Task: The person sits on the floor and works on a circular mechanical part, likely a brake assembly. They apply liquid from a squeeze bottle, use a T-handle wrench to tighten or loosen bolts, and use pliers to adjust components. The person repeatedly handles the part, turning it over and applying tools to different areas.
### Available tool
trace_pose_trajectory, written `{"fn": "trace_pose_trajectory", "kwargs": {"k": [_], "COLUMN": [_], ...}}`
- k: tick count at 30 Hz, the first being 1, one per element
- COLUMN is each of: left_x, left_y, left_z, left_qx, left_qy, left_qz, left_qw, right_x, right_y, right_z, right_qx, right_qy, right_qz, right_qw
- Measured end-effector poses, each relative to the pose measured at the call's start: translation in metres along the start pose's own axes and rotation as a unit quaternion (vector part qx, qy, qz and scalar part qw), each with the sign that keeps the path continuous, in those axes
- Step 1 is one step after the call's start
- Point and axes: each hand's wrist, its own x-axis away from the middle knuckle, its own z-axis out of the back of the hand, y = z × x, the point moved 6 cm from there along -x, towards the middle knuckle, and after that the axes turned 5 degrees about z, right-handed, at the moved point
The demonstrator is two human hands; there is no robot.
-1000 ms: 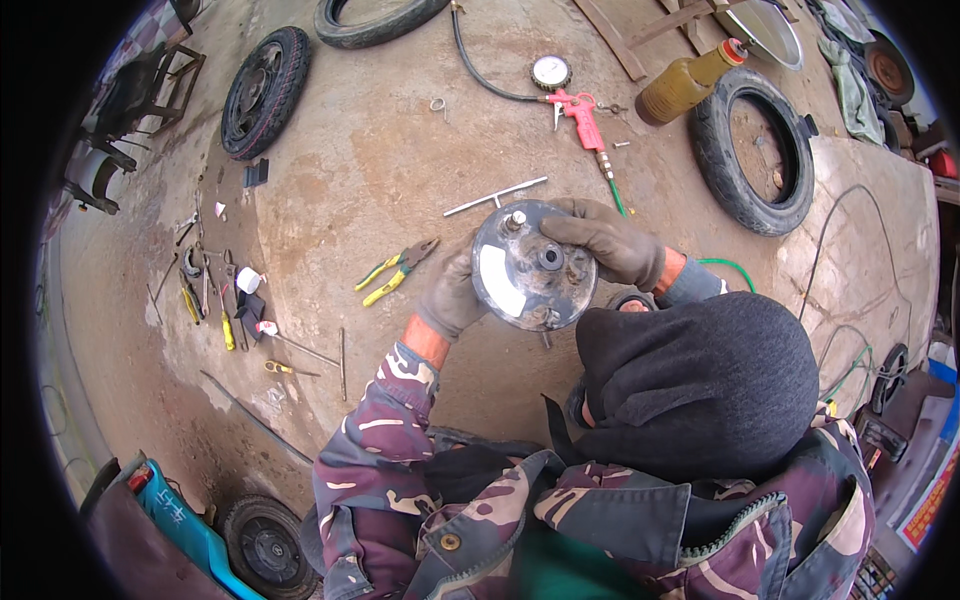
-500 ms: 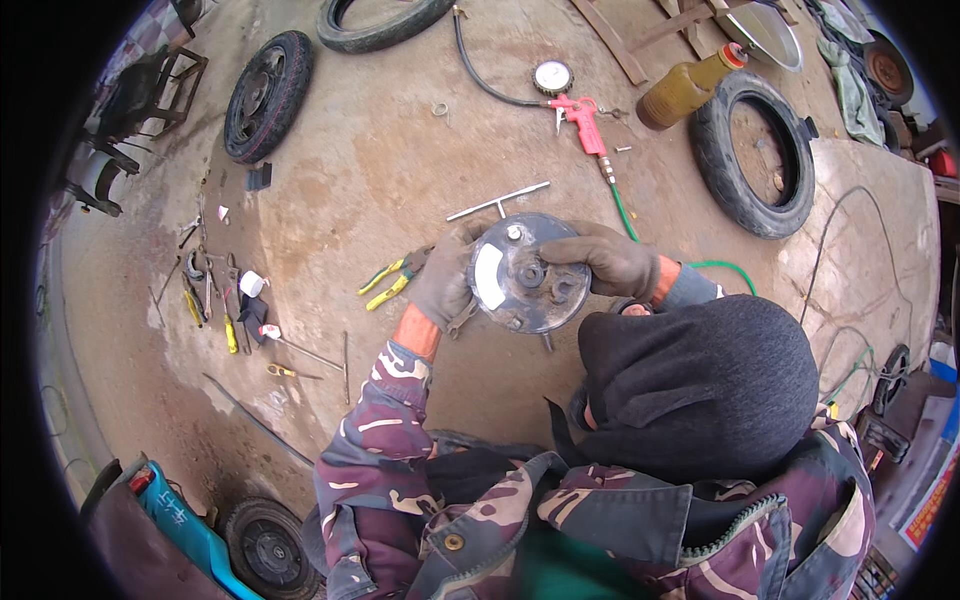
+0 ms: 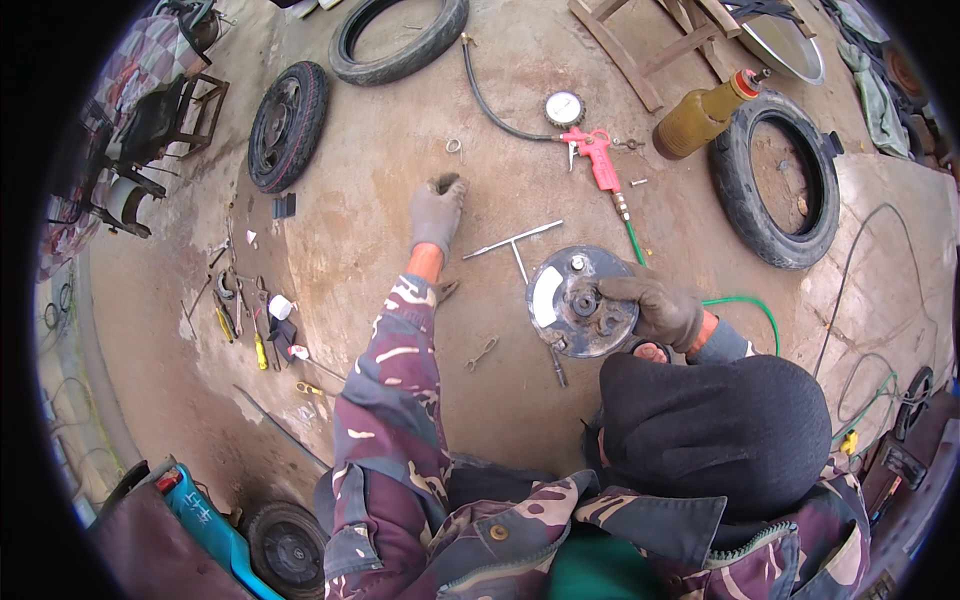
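My right hand (image 3: 662, 308), in a grey work glove, grips the right side of a round dark metal brake plate (image 3: 568, 292). Its thumb and fingers press near the plate's central hub, and a white patch shows at the left. Stretched forward over the ground, my gloved left hand (image 3: 438, 212) has loosely curled fingers with a gap between the tips; nothing shows in it. Just beyond it lies a small wire spring (image 3: 454, 146). A T-handle wrench (image 3: 515, 241) runs partly under the plate. A small wire clip (image 3: 482, 353) lies left of the plate. Pliers (image 3: 447, 290) are mostly hidden by my left forearm.
A red air gun with gauge (image 3: 598, 160) and green hose lies ahead, near an oily bottle (image 3: 705, 118) and a tyre (image 3: 735, 190). A wheel (image 3: 288, 127) and another tyre (image 3: 385, 68) lie far left. Several hand tools (image 3: 240, 310) are scattered left. Dark cloth (image 3: 710, 420) hides ground at the right.
My left hand has let go of the brake plate and moved forward and left, toward the wire spring. The plate stays in my right hand. The whole view has shifted slightly.
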Motion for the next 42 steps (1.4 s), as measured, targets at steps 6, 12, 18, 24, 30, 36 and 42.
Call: {"fn": "trace_pose_trajectory", "kwargs": {"k": [6,12,18,24,30,36,42], "left_x": [-0.067,-0.078,0.061,0.164,0.193,0.204,0.205], "left_y": [0.024,0.03,0.053,0.114,0.105,0.102,0.085], "left_z": [-0.023,-0.012,-0.022,-0.016,0.003,0.006,-0.004], "left_qx": [-0.319,-0.287,0.087,0.05,0.115,0.219,0.139], "left_qy": [0.153,0.097,-0.246,-0.328,-0.268,-0.258,-0.245], "left_qz": [-0.055,-0.059,0.014,-0.034,0.021,-0.041,-0.029], "left_qw": [0.934,0.951,0.965,0.943,0.956,0.94,0.959], "right_x": [0.018,0.026,0.021,-0.016,-0.032,-0.035,-0.036], "right_y": [-0.005,-0.015,-0.025,-0.009,-0.003,0.009,0.012], "right_z": [0.018,0.032,0.033,0.02,-0.012,-0.013,-0.01], "right_qx": [-0.04,0.065,0.423,0.32,0.385,0.357,0.399], "right_qy": [0.04,0.043,0.051,0.065,-0.008,-0.02,-0.069], "right_qz": [0.003,0.115,0.221,0.127,0.165,0.169,0.2], "right_qw": [0.998,0.99,0.877,0.937,0.908,0.919,0.892]}}
